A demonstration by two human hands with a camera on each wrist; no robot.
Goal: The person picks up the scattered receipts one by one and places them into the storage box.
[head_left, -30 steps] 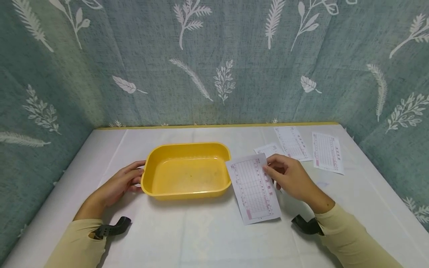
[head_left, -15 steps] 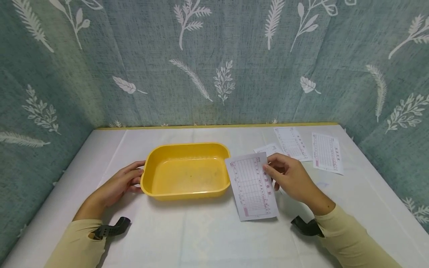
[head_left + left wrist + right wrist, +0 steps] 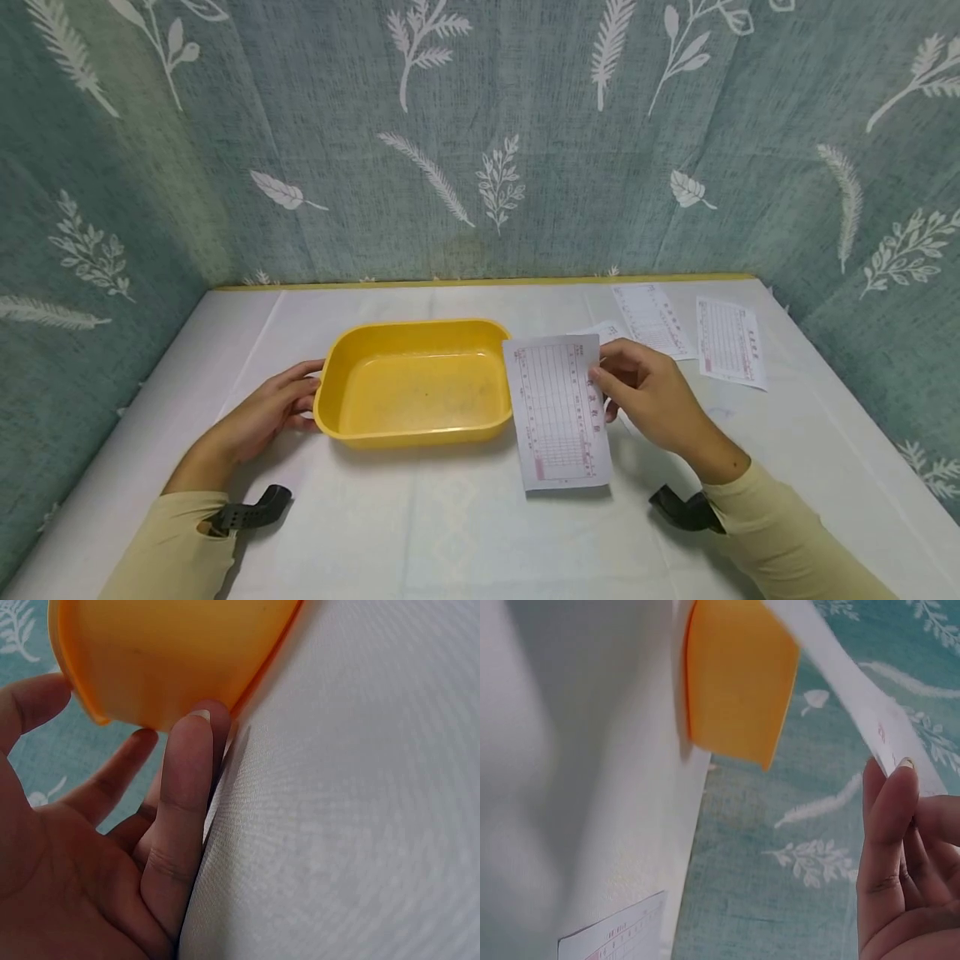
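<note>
A yellow plastic basin point(image 3: 427, 392) sits on the white table, with nothing inside it. My left hand point(image 3: 273, 408) is at its left end, and in the left wrist view the straight fingers point(image 3: 184, 772) touch the basin's wall point(image 3: 172, 667). My right hand point(image 3: 651, 396) pinches a printed paper form point(image 3: 562, 417) by its right edge between thumb and fingers. The form is raised off the table, its upper left corner overlapping the basin's right end in the head view. Seen from the right wrist, the sheet point(image 3: 840, 667) runs from the fingertips toward the basin point(image 3: 739, 682).
Behind my right hand lie more printed forms: one at the far right point(image 3: 731, 342), one beside it point(image 3: 652, 319), and one partly hidden by the held sheet point(image 3: 609, 331). A patterned green cloth point(image 3: 480, 183) walls the table's back and sides.
The held form has turned more upright, its lower end swinging left and its top edge rising slightly. My left hand and the basin stay where they were.
</note>
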